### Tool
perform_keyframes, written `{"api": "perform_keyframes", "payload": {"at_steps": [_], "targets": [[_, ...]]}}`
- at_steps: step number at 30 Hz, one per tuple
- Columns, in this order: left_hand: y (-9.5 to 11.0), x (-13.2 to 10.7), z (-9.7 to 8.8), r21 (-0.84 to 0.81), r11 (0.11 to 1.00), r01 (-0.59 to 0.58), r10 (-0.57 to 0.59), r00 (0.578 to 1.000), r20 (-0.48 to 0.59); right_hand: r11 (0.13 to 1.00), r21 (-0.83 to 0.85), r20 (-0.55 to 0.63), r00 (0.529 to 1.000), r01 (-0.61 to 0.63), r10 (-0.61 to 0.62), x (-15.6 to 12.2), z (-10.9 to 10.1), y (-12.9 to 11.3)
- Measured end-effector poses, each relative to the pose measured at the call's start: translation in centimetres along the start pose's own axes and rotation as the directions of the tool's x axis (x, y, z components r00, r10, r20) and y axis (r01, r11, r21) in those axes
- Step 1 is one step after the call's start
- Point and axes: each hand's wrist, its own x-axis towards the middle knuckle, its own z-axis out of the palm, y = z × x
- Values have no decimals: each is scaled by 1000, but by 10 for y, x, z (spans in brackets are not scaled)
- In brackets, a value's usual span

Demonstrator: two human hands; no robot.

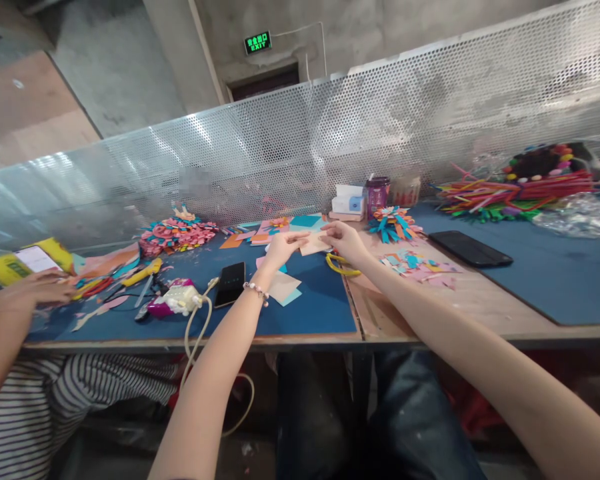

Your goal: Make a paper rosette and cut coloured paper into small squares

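Both my hands meet over the blue mat [310, 303] at the middle of the table. My left hand [283, 248] pinches the left edge of a pale pink paper sheet [314, 244], and my right hand [344, 240] pinches its right edge. The sheet is held just above the mat. A beaded bracelet sits on my left wrist. More pale paper pieces [284, 287] lie under my left forearm. Yellow-handled scissors [341, 267] lie just below my right hand.
A black phone [231, 283] and a glue gun [176, 301] with a cord lie to the left. Another phone [470, 248] rests on the right mat. Paper flowers [177, 234], a tissue box [349, 201], a purple cup [377, 194] and coloured sticks [515, 190] line the mesh screen. A person in stripes [25, 293] works at left.
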Motion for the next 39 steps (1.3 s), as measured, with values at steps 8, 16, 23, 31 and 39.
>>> {"api": "perform_keyframes", "payload": {"at_steps": [8, 16, 23, 31, 39], "targets": [[0, 0, 0, -2, 1000, 9, -9, 1000, 4, 999, -39, 14, 999, 29, -29, -1, -1, -2], [-1, 0, -1, -4, 1000, 7, -7, 1000, 8, 997, -69, -8, 1000, 24, -25, 0, -2, 1], [6, -1, -1, -57, 997, 52, -52, 999, 0, 991, 65, -42, 992, -114, 117, -3, 12, -4], [13, -2, 4, -187, 977, 103, -110, 993, -30, 859, 384, -60, 919, -339, 390, -17, 50, -6], [19, -1, 10, -218, 972, 85, -105, 991, -84, 848, 413, -28, 927, -331, 375, -22, 47, -7]]}}
